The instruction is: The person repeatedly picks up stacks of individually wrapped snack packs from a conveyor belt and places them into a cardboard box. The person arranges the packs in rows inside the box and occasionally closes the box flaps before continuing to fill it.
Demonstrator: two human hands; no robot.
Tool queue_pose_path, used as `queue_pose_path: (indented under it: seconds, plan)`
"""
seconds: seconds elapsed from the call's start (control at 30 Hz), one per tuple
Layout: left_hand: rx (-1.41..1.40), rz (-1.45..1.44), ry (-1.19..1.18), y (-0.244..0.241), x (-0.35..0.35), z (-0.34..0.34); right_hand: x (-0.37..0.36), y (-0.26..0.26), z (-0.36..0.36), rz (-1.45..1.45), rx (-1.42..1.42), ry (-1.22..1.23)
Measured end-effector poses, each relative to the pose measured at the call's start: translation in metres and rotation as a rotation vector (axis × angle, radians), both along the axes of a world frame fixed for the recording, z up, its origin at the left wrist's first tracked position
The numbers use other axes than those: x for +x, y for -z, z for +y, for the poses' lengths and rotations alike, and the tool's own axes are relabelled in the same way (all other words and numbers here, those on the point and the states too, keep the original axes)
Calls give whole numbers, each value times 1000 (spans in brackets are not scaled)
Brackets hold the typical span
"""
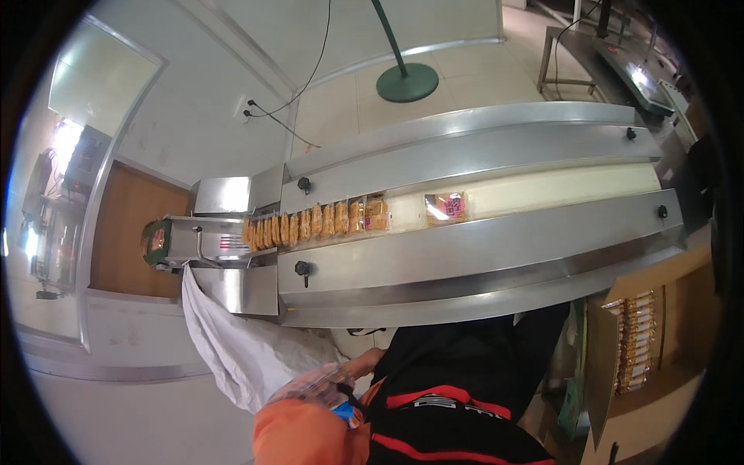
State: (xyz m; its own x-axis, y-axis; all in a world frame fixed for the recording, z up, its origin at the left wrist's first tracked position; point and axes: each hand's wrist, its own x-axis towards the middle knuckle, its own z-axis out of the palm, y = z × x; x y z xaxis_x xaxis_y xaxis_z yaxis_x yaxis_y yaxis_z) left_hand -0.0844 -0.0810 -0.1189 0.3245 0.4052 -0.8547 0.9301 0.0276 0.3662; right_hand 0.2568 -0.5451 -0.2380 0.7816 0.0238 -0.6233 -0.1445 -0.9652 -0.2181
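Observation:
My left hand (365, 361) is low in the view, beside the black garment on my lap and close to a white cloth sack (232, 337). Its fingers are mostly hidden, and I cannot tell whether it holds anything. My right hand is out of view. Before me runs a steel conveyor with a pale belt (558, 195). A row of clear-wrapped, orange-brown snack packs (314, 224) leans on edge at its left end. One flat pack with a pink label (446, 209) lies apart to the right of the row.
Steel side guards (482, 250) with black knobs (301, 268) flank the belt. At the left, a chute (203, 232) meets a wall opening. An open cardboard box (604, 372) with packs stands lower right. A green stand base (407, 82) is beyond the conveyor.

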Motion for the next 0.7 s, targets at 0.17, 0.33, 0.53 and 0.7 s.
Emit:
queue_pose_path:
  seconds: [0.17,0.33,0.53,0.7]
  plan:
    - [114,-368,84,-90,23,34,44,-103,90,-112,666,138]
    - [684,-820,361,-183,114,98,74,-283,279,-100,1054,-117]
    - [1267,-751,670,-111,175,227,81,-271,509,-478,776,-876]
    - [1272,-483,820,-153,152,239,62,-256,592,-445,71,-835]
